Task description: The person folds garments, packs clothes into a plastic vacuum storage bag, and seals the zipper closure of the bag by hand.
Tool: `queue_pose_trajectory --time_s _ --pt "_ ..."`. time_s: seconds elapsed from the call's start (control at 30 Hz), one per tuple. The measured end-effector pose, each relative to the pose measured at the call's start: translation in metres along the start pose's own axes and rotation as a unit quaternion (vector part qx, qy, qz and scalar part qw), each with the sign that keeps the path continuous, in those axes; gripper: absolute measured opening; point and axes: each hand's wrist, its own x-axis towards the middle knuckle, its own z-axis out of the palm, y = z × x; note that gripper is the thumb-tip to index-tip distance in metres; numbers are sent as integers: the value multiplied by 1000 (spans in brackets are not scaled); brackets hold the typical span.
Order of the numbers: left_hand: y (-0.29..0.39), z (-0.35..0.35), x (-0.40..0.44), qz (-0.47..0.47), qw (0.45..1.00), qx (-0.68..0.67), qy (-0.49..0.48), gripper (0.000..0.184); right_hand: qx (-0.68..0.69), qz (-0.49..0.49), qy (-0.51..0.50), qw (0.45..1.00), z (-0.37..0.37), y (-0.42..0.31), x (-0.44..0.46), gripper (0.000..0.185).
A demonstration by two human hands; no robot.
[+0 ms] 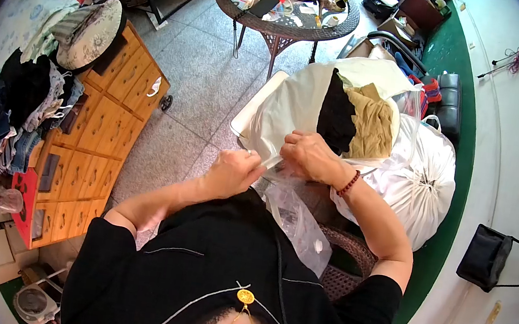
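Note:
A large white bag (290, 100) with a clear plastic rim stands open in front of me. Black cloth (336, 116) and a folded khaki garment (371, 123) show in its mouth. My left hand (235, 173) is closed on the bag's near edge at the left corner. Close beside it, my right hand (311, 156) pinches the same edge, fingers bent and partly hidden. Below my hands hangs a crumpled clear plastic bag (297, 226). Whether it joins the white bag, I cannot tell.
A stuffed white drawstring sack (424, 183) sits on the right by the wall. On the left, clothes (26, 89) and a hat (89, 35) lie on a wooden drawer cabinet (102, 135). A cluttered round table (284, 27) stands ahead. A wicker chair (352, 256) is near my right arm.

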Motion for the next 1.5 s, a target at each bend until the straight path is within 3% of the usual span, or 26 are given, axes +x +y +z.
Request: queue_pose_trajectory --time_s 0.1,0.17,0.4,0.47,0.7,0.8,0.87,0.9,0.97,1.17,1.3,1.5 --pt "8 -10 24 -30 998 59 -18 14 5 17 -14 1000 -8 -5 1 9" --pt "9 -8 37 11 990 118 -70 16 -17 -11 3 1000 -3 -2 -1 8" --pt "3 5 33 33 996 65 -59 16 -20 35 72 997 -13 -1 -19 5" --pt "3 6 31 44 994 84 -55 16 -87 8 35 996 -4 2 -20 4" --pt "3 -4 38 20 993 82 -79 21 -87 20 -1 996 -2 3 -13 6" --pt "11 -3 63 13 973 177 -150 17 -82 27 -9 996 -13 1 -13 6" --pt "12 6 76 -12 910 239 -338 19 -68 18 23 997 -13 2 -14 5" --pt "9 7 74 -10 910 240 -338 19 -69 19 24 997 -17 2 -15 5" --pt "3 12 67 29 957 178 -226 22 -110 -24 76 991 -29 1 -19 4" --pt "-6 21 56 34 988 64 -135 17 -109 -39 97 989 -21 13 -26 6" --pt "-14 23 55 52 989 51 -127 20 -94 -25 77 992 -4 22 -24 9" --pt "-11 12 79 -18 969 130 -211 23 -85 28 53 995 -6 26 -21 9"
